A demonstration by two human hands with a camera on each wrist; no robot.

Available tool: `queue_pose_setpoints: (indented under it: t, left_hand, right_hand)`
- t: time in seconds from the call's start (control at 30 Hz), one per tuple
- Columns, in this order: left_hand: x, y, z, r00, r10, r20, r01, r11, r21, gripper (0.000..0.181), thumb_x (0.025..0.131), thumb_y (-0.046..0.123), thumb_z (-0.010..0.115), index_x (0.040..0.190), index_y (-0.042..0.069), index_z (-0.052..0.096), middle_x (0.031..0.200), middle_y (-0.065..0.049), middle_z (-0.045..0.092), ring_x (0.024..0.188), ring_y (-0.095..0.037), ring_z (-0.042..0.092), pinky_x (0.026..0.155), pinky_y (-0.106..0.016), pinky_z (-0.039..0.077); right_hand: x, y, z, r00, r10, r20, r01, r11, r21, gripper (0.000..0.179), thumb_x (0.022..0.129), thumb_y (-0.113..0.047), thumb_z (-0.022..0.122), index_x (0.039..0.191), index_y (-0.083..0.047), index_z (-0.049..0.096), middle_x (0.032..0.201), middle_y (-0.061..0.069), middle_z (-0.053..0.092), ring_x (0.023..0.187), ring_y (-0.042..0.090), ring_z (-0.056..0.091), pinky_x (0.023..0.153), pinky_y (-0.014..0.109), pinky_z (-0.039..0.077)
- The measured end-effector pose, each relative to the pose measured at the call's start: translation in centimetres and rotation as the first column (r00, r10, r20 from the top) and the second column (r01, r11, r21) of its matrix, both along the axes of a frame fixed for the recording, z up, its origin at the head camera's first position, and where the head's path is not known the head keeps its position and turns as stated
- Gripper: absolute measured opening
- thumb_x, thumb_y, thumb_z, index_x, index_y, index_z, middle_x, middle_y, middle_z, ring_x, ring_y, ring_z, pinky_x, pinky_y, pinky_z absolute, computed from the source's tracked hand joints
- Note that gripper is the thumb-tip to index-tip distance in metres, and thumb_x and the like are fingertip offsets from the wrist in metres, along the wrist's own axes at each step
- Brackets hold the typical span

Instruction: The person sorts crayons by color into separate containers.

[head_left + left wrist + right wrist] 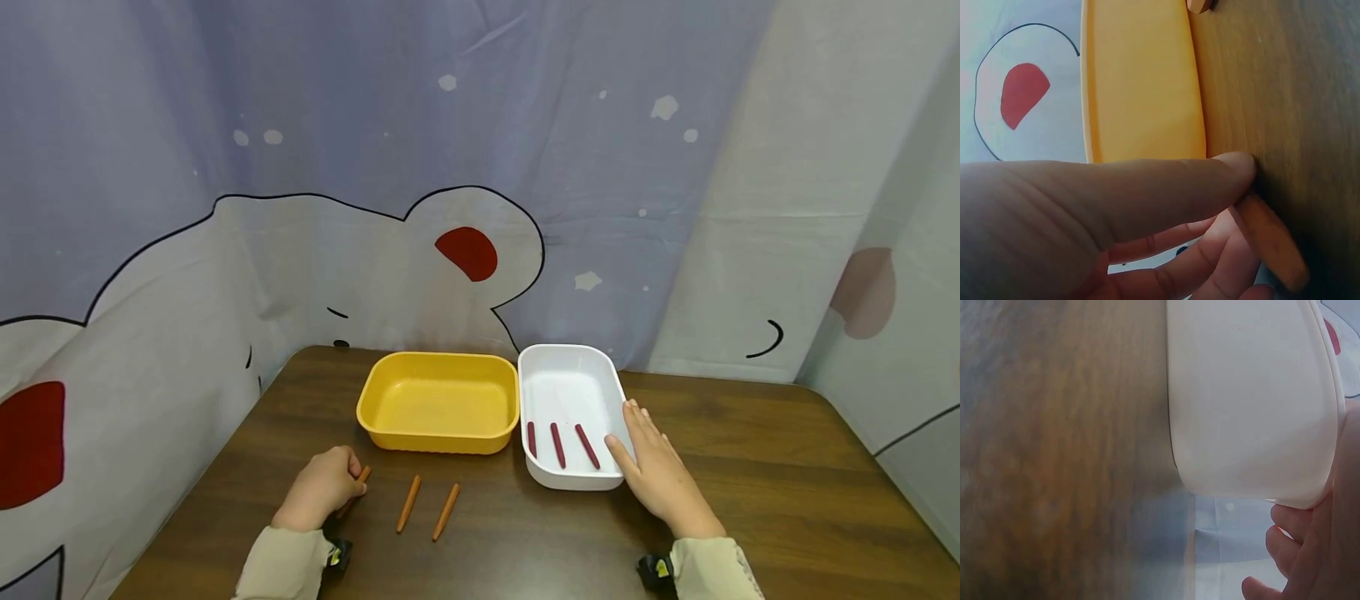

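Observation:
My left hand (324,483) pinches an orange-brown stick (1272,245) between thumb and fingers, low over the tabletop. In the left wrist view its blunt, faceted end pokes out below the thumb. Two similar sticks, one nearer (408,504) and one further right (446,512), lie to the right of that hand. My right hand (663,475) rests along the right side of a white tray (555,481), fingers straight and thumb at the rim. Inside that tray lie three dark red sticks (557,445), spaced apart.
A yellow tray (437,442) stands left of the white one, their sides close together, with nothing in it. The brown wooden table (787,475) reaches back to a printed curtain (337,108), which also hangs along both sides.

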State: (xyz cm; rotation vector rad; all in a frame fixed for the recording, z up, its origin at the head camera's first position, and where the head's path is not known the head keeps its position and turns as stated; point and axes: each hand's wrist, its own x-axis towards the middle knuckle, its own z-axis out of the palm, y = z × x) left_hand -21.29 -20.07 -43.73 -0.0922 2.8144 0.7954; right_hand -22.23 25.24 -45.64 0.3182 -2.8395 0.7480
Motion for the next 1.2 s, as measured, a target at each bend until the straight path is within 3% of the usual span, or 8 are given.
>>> queue_pose_setpoints:
  t: [0.17,0.37,0.63,0.87,1.03,1.2]
  left_hand:
    - [0.0,0.0,-0.1,1.0,-0.004,-0.006,0.004,1.0,-0.007,0.016,0.087,0.002,0.071,0.083,0.006,0.056,0.071,-0.006,0.055,0.058,-0.019,0.053,0.054,-0.031,0.043]
    - [-0.3,0.3,0.0,0.993,-0.052,-0.106,0.048,0.998,-0.037,0.01,0.085,0.002,0.068,0.084,0.006,0.059,0.076,-0.004,0.054,0.067,-0.019,0.05,0.06,-0.032,0.042]
    - [-0.3,0.8,0.5,0.992,-0.05,-0.114,0.06,0.994,0.089,0.006,0.09,0.003,0.068,0.093,0.004,0.063,0.081,-0.003,0.058,0.073,-0.018,0.053,0.065,-0.033,0.046]
    - [-0.4,1.3,1.1,0.982,-0.079,-0.172,0.114,0.973,0.202,0.012,0.093,0.007,0.07,0.103,0.0,0.07,0.09,-0.002,0.069,0.083,-0.017,0.063,0.073,-0.037,0.055]
    - [-0.2,1.5,1.6,0.979,-0.108,-0.174,0.163,0.927,0.338,0.021,0.096,0.008,0.068,0.114,-0.004,0.07,0.096,-0.005,0.073,0.084,-0.017,0.067,0.074,-0.034,0.056]
    - [0.0,1.7,1.8,0.974,-0.142,-0.177,0.215,0.823,0.525,0.031,0.1,0.008,0.064,0.123,-0.012,0.064,0.104,-0.019,0.072,0.081,-0.021,0.067,0.07,-0.031,0.056]
  right_hand:
    - [-0.1,0.0,0.0,1.0,0.001,0.002,-0.001,1.0,-0.002,0.073,0.109,-0.045,0.041,0.158,0.006,0.024,0.164,0.025,0.022,0.15,0.047,0.02,0.116,0.069,0.019]
    - [-0.2,0.0,0.0,1.0,0.001,0.009,-0.001,1.0,-0.006,0.073,0.109,-0.045,0.041,0.157,0.007,0.024,0.164,0.026,0.021,0.15,0.048,0.019,0.116,0.069,0.019]
    - [-0.2,0.0,0.0,1.0,0.003,0.006,-0.003,1.0,0.002,0.072,0.109,-0.044,0.041,0.157,0.007,0.025,0.164,0.026,0.021,0.15,0.048,0.019,0.116,0.069,0.019]
    - [0.0,-0.1,0.2,1.0,0.001,0.01,-0.001,1.0,0.014,0.073,0.109,-0.045,0.041,0.158,0.006,0.024,0.164,0.025,0.021,0.15,0.048,0.019,0.116,0.068,0.018]
    - [0.0,-0.1,0.2,1.0,0.004,0.012,-0.005,1.0,0.012,0.073,0.109,-0.045,0.041,0.158,0.006,0.024,0.164,0.025,0.021,0.15,0.047,0.018,0.116,0.068,0.018]
    - [0.0,-0.1,0.2,1.0,0.005,0.002,-0.005,1.0,0.007,0.072,0.109,-0.044,0.042,0.158,0.006,0.025,0.164,0.025,0.022,0.15,0.048,0.019,0.116,0.069,0.018]
